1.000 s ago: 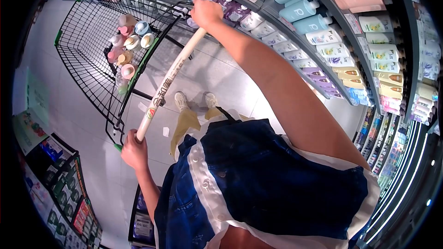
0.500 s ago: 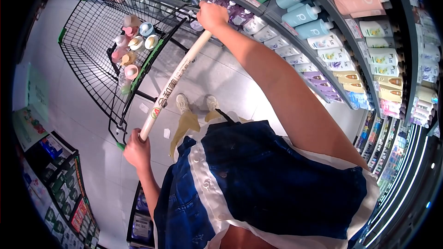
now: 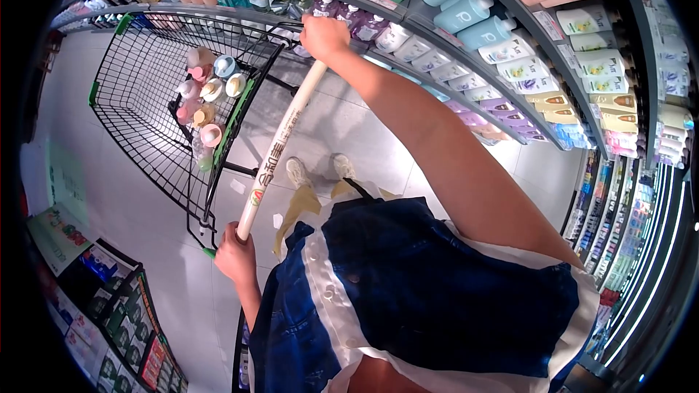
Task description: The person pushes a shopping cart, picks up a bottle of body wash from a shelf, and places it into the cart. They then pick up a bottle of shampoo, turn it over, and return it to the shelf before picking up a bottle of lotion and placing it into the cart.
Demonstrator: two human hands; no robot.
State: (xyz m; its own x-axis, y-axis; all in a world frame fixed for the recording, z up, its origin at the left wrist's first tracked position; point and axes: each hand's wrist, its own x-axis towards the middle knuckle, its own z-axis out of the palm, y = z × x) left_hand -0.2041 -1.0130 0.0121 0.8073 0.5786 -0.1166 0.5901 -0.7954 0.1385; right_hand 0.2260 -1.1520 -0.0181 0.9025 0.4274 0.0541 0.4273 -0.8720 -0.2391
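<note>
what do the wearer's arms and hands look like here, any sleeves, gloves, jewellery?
Both arms are bare as far as they show: no gloves, and no watch or ring that I can make out on the left hand or right hand. The right arm emerges from a short white sleeve of a dark blue, white-trimmed top.

Shelves [image 3: 466, 65] of pump bottles [image 3: 466, 11] on one side, boxed goods [image 3: 109, 320] opposite

A black wire shopping cart [image 3: 145, 94] is standing on the pale tiled floor [image 3: 131, 211], carrying a cluster of pastel bottles [image 3: 204, 91] bunched against its rear edge, close beside the curving shelves [image 3: 466, 44] stocked with toiletries.
</note>
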